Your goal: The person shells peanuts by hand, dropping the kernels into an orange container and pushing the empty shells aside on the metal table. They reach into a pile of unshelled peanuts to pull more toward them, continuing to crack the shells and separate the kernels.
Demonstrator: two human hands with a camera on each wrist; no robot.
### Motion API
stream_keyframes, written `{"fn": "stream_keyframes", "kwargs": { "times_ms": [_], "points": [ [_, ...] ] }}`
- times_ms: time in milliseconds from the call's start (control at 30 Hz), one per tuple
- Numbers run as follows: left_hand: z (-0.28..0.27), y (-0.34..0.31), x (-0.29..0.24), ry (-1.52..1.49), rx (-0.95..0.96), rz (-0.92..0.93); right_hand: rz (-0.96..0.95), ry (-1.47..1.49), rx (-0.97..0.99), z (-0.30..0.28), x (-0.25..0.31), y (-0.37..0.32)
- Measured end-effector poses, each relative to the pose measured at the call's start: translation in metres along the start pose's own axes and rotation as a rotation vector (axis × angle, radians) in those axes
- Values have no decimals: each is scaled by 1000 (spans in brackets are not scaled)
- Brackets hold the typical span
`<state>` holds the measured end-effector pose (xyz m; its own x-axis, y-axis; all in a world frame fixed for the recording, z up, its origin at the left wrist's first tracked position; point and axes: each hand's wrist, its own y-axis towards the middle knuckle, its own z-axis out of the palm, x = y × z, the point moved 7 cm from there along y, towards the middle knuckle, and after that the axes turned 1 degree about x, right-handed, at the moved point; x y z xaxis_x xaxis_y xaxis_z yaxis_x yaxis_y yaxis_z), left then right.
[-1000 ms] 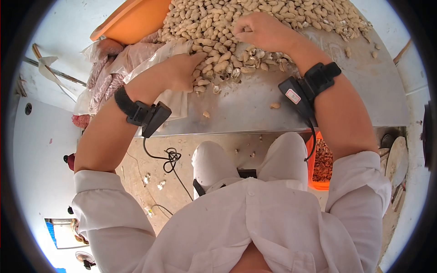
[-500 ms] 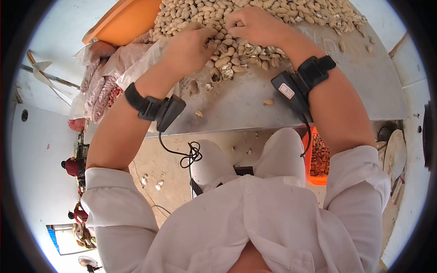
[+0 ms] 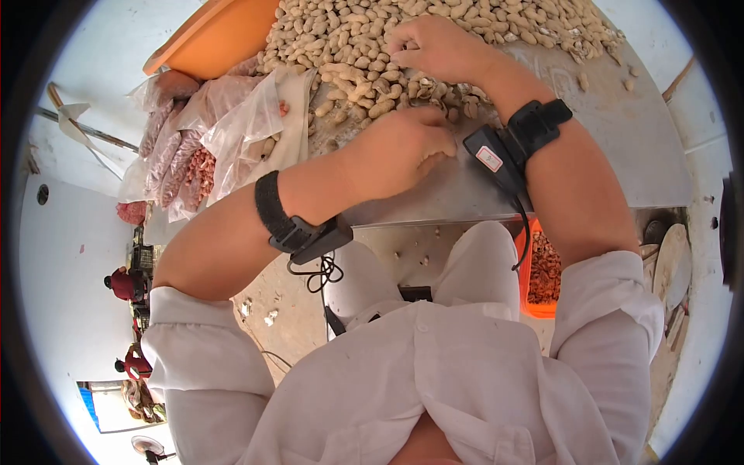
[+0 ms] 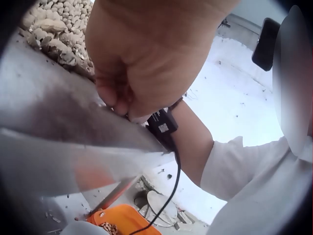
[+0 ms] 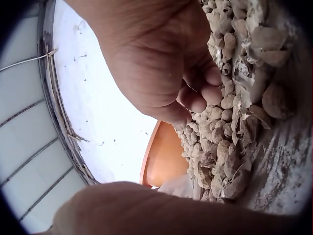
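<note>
Unshelled peanuts (image 3: pixel 341 39) are heaped across the metal table (image 3: pixel 387 198), with broken shells along the near edge of the pile. My left hand (image 3: pixel 403 147) is over the metal just in front of the shells, its fingers curled; the left wrist view shows the same hand (image 4: pixel 142 63) with bent fingertips low over the surface, and nothing can be made out inside them. Farther back, my right hand (image 3: pixel 438 48) rests at the pile. In the right wrist view its loosely bent fingers (image 5: pixel 195 98) touch peanuts (image 5: pixel 215 132), with nothing visibly held.
An orange basin (image 3: pixel 225 39) leans at the back left. Clear bags of shelled kernels (image 3: pixel 182 155) lie on the table's left side. Below the table's front edge, an orange-red container (image 3: pixel 545 271) holds reddish bits. Cables hang from both wrist cameras.
My left hand moved from the left side of the pile to its near edge, then rightward and toward me, onto the metal before the shells. My right hand stayed nearly in place.
</note>
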<state>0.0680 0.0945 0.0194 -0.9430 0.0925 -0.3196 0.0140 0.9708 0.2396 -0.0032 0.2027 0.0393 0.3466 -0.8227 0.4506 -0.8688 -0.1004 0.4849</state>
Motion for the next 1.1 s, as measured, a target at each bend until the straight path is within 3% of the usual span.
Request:
{"fn": "stream_keyframes", "kwargs": {
  "times_ms": [67,167,267,367,467,533,667,733,933,1067,1100],
  "points": [
    [-8,2,9,113,-65,19,-33,-3,-20,-1,0,0],
    [-39,6,14,250,-323,50,79,47,29,-3,-7,3],
    [-59,-7,38,335,-230,-189,118,12,-238,-32,-2,1],
    [-72,-31,71,393,-110,-459,-115,168,-186,-32,10,3],
    [-78,-49,89,471,20,-543,70,518,348,5,48,-12],
    [-73,-61,113,457,115,-566,35,558,557,21,75,-25],
    [-65,-60,125,387,225,-690,45,494,779,46,81,-36],
    [-62,-54,125,313,165,-691,87,445,820,52,75,-37],
    [-55,-25,117,156,31,-542,219,170,614,34,48,-22],
    [-69,-19,102,203,-41,-520,148,-10,383,14,31,-7],
    [-70,-21,99,189,27,-560,107,-34,286,10,25,-1]
  ]
}}
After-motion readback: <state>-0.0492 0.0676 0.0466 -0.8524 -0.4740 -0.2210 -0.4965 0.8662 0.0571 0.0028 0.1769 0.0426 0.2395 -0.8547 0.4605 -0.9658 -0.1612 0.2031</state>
